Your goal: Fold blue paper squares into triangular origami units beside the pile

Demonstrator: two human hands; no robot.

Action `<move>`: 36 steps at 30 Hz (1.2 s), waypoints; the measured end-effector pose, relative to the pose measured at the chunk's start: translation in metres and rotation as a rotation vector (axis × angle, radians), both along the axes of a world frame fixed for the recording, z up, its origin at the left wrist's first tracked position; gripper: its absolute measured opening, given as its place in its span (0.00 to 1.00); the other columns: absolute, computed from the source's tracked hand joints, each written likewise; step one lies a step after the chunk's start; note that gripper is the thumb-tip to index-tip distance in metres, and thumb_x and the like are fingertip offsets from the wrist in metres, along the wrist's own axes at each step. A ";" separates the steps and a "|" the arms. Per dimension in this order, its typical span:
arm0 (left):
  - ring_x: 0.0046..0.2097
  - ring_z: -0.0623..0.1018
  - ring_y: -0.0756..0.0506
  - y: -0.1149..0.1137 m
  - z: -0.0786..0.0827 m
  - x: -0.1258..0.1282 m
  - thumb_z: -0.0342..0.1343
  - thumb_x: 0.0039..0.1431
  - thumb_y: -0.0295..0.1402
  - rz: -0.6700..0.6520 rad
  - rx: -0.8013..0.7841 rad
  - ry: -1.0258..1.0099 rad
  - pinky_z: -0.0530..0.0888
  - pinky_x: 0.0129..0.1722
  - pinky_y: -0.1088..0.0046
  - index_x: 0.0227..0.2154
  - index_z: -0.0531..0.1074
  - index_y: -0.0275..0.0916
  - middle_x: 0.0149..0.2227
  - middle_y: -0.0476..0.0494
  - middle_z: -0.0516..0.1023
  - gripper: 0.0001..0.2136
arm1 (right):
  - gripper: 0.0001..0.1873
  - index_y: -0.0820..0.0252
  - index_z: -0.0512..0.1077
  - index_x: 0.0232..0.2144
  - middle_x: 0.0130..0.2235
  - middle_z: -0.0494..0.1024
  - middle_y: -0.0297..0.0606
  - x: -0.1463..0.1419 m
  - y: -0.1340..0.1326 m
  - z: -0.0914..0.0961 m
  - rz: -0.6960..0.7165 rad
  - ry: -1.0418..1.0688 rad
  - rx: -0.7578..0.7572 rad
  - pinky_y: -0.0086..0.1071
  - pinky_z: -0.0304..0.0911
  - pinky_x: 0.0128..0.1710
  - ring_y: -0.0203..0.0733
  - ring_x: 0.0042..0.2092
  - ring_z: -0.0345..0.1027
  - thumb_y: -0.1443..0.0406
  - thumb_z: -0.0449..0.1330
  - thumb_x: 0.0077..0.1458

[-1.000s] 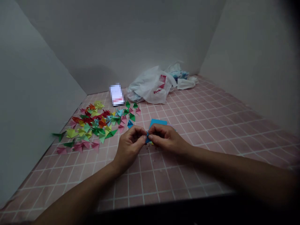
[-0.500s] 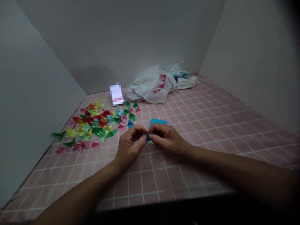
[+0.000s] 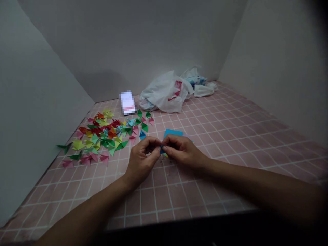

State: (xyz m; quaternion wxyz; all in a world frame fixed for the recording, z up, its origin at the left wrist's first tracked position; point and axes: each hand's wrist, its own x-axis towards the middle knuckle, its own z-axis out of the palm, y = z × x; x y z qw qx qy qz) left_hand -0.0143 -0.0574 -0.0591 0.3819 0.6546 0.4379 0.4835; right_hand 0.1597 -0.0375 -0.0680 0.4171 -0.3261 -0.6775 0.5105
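My left hand (image 3: 142, 158) and my right hand (image 3: 180, 150) meet at the fingertips over the pink tiled tabletop (image 3: 217, 136). Between them they pinch a small folded blue paper piece (image 3: 162, 147), mostly hidden by the fingers. Just behind my right hand lies a stack of blue paper squares (image 3: 173, 133). To the left spreads a heap of several folded paper triangles (image 3: 105, 136) in red, green, yellow, pink and blue.
A white plastic bag (image 3: 166, 92) with red print and crumpled wrapping sits at the back by the wall. A small white packet (image 3: 127, 103) lies left of it. Grey walls close in on the left, back and right.
Both hands stay in place; the fingertips have shifted slightly on the blue piece.
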 end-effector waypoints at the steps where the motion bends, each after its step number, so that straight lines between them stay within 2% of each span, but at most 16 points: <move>1: 0.33 0.77 0.50 0.000 0.000 0.000 0.59 0.57 0.28 0.003 0.002 0.005 0.75 0.35 0.74 0.34 0.74 0.39 0.32 0.49 0.77 0.02 | 0.05 0.59 0.67 0.29 0.24 0.65 0.27 0.000 0.000 0.000 0.000 -0.004 0.002 0.29 0.52 0.26 0.32 0.25 0.57 0.66 0.58 0.58; 15: 0.31 0.76 0.49 0.000 0.000 -0.001 0.59 0.55 0.29 0.035 -0.022 0.037 0.73 0.33 0.72 0.30 0.75 0.38 0.29 0.48 0.77 0.01 | 0.06 0.59 0.67 0.29 0.24 0.65 0.28 -0.001 -0.003 0.002 -0.009 -0.020 0.031 0.30 0.53 0.27 0.33 0.26 0.58 0.66 0.57 0.59; 23: 0.32 0.75 0.49 0.000 0.002 -0.004 0.58 0.59 0.30 0.016 0.045 0.073 0.72 0.34 0.72 0.32 0.75 0.38 0.30 0.48 0.76 0.02 | 0.05 0.59 0.67 0.30 0.25 0.66 0.28 -0.001 -0.003 0.000 -0.027 -0.029 0.067 0.30 0.55 0.28 0.34 0.26 0.59 0.66 0.57 0.60; 27: 0.31 0.74 0.51 0.001 0.001 -0.002 0.58 0.61 0.33 0.001 -0.036 -0.006 0.72 0.32 0.74 0.31 0.73 0.37 0.29 0.49 0.74 0.06 | 0.06 0.59 0.67 0.30 0.25 0.67 0.29 -0.001 -0.002 -0.001 -0.030 -0.050 0.137 0.30 0.56 0.30 0.34 0.28 0.61 0.66 0.56 0.61; 32: 0.30 0.74 0.52 0.002 0.004 0.003 0.62 0.56 0.32 -0.010 -0.120 -0.189 0.73 0.31 0.75 0.33 0.69 0.39 0.29 0.52 0.72 0.06 | 0.07 0.59 0.68 0.29 0.28 0.69 0.31 0.000 0.000 0.000 -0.047 -0.087 0.269 0.30 0.57 0.32 0.34 0.30 0.62 0.68 0.56 0.61; 36: 0.29 0.74 0.51 0.002 0.006 0.003 0.60 0.58 0.35 -0.022 -0.176 -0.121 0.73 0.31 0.75 0.30 0.70 0.38 0.28 0.50 0.73 0.07 | 0.07 0.58 0.68 0.30 0.29 0.71 0.32 0.001 -0.001 0.001 -0.084 -0.119 0.347 0.30 0.57 0.32 0.35 0.31 0.63 0.68 0.56 0.62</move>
